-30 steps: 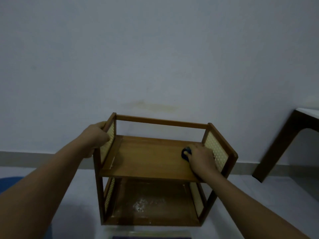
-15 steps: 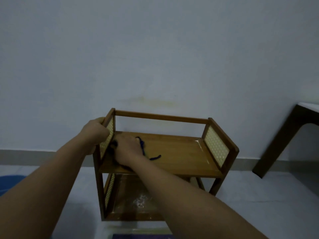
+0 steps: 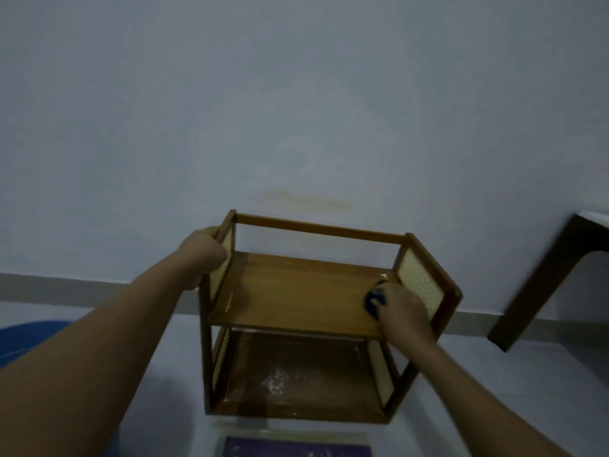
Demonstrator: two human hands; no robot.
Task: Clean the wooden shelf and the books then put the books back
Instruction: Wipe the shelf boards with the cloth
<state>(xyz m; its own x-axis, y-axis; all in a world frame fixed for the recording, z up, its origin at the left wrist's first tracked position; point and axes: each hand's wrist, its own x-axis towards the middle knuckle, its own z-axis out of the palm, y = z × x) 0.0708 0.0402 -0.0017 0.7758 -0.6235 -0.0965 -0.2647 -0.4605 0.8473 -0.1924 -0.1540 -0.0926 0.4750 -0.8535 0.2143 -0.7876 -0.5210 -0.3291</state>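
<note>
Left hand (image 3: 206, 250) grips shelf (image 3: 306, 301) post, right hand (image 3: 400, 308) presses cloth (image 3: 374, 300) at top board's right end; lower board dusty, book (image 3: 296, 448) unshelved.

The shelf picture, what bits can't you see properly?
- Dark blue cloth, head view: mostly hidden under the right hand.
- Left hand fingers: hidden behind the wooden shelf side panel.
- Purple book: cut off by the bottom edge; its cover is too blurred to read.
- Blue object: cut off by the left edge and covered by the arm.
</note>
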